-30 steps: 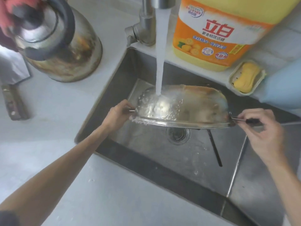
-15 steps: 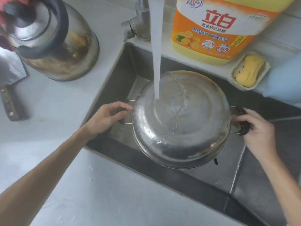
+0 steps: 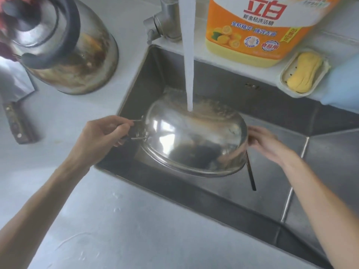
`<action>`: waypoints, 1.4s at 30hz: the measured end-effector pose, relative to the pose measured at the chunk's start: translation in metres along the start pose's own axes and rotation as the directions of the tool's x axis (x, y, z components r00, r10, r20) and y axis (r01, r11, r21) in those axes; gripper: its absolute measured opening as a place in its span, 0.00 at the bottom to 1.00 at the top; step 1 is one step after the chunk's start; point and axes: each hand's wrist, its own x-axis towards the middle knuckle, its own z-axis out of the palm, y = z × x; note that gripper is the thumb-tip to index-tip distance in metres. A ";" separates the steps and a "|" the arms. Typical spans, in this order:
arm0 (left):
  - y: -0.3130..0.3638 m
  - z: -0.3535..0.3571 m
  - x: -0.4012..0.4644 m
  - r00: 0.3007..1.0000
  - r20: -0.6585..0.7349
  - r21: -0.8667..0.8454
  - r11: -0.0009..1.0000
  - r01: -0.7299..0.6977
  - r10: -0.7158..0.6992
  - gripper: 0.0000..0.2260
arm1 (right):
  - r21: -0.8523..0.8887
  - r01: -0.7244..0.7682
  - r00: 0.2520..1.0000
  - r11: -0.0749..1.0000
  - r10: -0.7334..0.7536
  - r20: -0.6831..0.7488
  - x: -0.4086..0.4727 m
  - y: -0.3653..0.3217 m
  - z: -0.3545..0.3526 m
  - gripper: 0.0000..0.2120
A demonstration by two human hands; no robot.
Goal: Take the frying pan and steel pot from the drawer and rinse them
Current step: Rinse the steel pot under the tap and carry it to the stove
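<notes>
Gleaming wet and upturned under the stream, the steel pot (image 3: 194,140) has each handle held by the left hand (image 3: 103,135) and right hand (image 3: 264,141).

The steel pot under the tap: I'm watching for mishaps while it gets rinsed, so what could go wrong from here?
1. The water stream hits the upturned bottom of the steel pot, so it may splash onto the countertop.
2. The left hand pinches a thin wire handle and the right hand sits behind the rim; a wet grip could slip, dropping the pot into the sink.
3. A dark utensil lies below and could be struck.
</notes>
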 end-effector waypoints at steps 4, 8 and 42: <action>-0.034 0.016 -0.007 0.988 0.108 0.085 0.991 0.105 -0.114 0.07 | -0.276 0.122 0.982 0.953 -0.156 -0.106 -0.001 -0.043 -0.005 0.12; -0.053 0.029 -0.010 0.978 0.157 0.092 0.988 0.121 -0.134 0.08 | -0.411 0.289 0.923 0.865 -0.366 -0.121 -0.025 -0.079 -0.001 0.13; -0.027 0.044 0.010 0.997 0.060 0.417 0.906 -0.071 0.051 0.10 | -0.500 0.106 0.956 0.859 -0.227 -0.188 -0.057 -0.013 -0.039 0.33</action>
